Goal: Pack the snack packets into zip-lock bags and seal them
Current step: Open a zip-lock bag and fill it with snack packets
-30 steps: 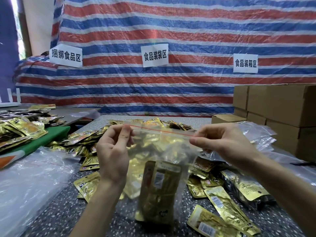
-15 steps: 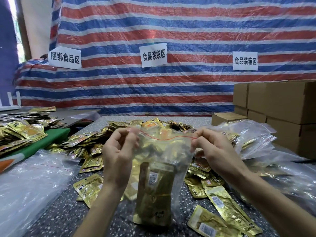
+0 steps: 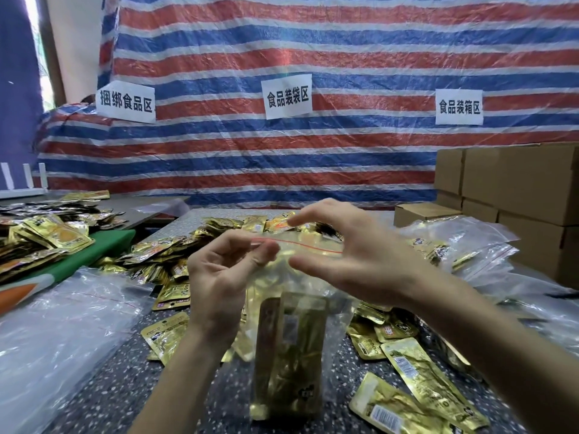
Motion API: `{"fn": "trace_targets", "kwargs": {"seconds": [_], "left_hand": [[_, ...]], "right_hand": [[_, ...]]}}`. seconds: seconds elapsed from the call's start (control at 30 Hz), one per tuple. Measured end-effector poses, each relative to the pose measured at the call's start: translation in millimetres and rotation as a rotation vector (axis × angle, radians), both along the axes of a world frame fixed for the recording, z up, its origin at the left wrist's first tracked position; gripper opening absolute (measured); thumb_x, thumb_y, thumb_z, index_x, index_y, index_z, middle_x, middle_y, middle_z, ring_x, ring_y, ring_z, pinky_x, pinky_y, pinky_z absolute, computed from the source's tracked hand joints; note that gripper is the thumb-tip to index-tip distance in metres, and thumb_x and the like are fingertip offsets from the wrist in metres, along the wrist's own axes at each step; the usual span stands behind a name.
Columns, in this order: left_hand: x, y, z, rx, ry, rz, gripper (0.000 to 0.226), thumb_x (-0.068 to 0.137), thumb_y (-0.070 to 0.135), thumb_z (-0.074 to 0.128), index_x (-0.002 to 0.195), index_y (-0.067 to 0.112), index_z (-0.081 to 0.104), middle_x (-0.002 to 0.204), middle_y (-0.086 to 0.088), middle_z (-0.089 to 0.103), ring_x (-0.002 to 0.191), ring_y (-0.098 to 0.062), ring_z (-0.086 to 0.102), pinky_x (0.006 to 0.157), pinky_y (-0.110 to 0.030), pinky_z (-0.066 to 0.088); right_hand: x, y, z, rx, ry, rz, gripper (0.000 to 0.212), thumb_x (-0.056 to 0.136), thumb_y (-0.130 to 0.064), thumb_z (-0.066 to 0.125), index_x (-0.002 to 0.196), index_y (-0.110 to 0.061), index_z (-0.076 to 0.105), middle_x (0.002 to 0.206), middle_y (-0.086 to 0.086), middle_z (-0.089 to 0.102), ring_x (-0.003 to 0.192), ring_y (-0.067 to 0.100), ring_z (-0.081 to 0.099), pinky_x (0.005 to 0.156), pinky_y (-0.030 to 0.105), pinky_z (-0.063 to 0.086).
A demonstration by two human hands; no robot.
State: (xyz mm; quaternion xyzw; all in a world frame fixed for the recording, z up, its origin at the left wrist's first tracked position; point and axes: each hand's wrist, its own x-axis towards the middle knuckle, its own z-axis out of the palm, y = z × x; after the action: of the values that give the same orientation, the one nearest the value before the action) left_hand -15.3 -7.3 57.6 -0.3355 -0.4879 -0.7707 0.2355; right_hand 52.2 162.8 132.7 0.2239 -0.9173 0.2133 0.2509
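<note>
A clear zip-lock bag [image 3: 313,277] with a red seal line hangs upright over the speckled table [image 3: 109,386]. Gold snack packets [image 3: 289,355] stand inside it. My left hand [image 3: 225,277] pinches the bag's top left corner at the seal. My right hand [image 3: 354,255] is over the right part of the seal, thumb and fingers spread apart with the strip between them. Loose gold packets [image 3: 419,374] lie scattered on the table around and behind the bag.
A pile of empty clear bags [image 3: 62,333] lies at the left, filled clear bags [image 3: 463,245] at the right. Cardboard boxes [image 3: 517,189] are stacked at the far right. More packets rest on a green board [image 3: 94,252] at the left. A striped tarp hangs behind.
My right hand has let go of the seal's right end, its fingers have spread, and it has moved left toward my left hand. The bag has stayed hanging from my left hand.
</note>
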Motion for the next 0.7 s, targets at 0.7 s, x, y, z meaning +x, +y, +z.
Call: {"fn": "trace_targets", "kwargs": {"seconds": [0.7], "left_hand": [[1.8, -10.9, 5.9, 0.057, 0.082, -0.04, 0.023, 0.075, 0.04, 0.082, 0.075, 0.019, 0.075, 0.074, -0.009, 0.069, 0.074, -0.028, 0.063, 0.075, -0.038, 0.052]], "right_hand": [[-12.8, -17.1, 12.5, -0.082, -0.08, 0.145, 0.012, 0.088, -0.035, 0.074, 0.084, -0.023, 0.074, 0.073, -0.012, 0.068, 0.065, 0.004, 0.063, 0.057, 0.025, 0.05]]}}
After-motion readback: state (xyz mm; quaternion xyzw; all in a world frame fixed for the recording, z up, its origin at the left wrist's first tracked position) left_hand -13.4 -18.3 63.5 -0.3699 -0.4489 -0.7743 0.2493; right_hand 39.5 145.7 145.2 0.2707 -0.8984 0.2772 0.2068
